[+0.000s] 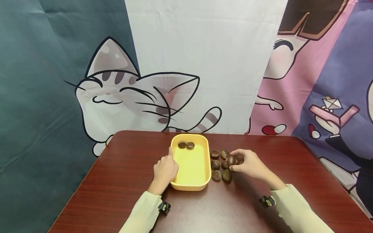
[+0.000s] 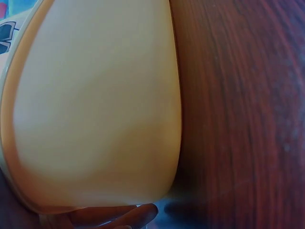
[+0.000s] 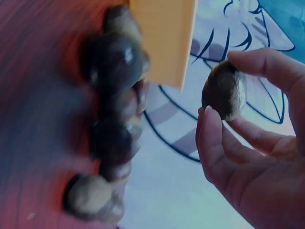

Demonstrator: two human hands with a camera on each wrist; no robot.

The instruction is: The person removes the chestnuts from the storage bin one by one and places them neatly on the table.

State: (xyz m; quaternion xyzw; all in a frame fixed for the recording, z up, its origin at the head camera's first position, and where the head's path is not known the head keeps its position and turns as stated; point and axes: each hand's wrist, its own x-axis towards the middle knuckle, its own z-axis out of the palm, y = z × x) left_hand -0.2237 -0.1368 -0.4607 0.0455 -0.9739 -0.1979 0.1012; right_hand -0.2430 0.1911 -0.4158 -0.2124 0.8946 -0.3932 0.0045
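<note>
My right hand [image 1: 249, 163] pinches a chestnut [image 3: 225, 90] between thumb and fingertips. In the head view, that dark brown nut is over the right part of a cluster of chestnuts [image 1: 215, 165] lying on the table beside the tray. My left hand [image 1: 166, 168] holds the left side of a yellow tray [image 1: 189, 187], its index finger pointing forward along the rim. The left wrist view shows fingers [image 2: 138, 215] against the tray's outer wall. Inside the tray, two chestnuts [image 1: 190, 145] sit side by side near the far end.
The reddish-brown wooden table [image 1: 122, 168] has rounded far corners. Behind it hangs a backdrop [image 1: 204, 64] printed with a cartoon cat and figures. Small black devices are strapped at both wrists, by the pale sleeves [image 1: 145, 207].
</note>
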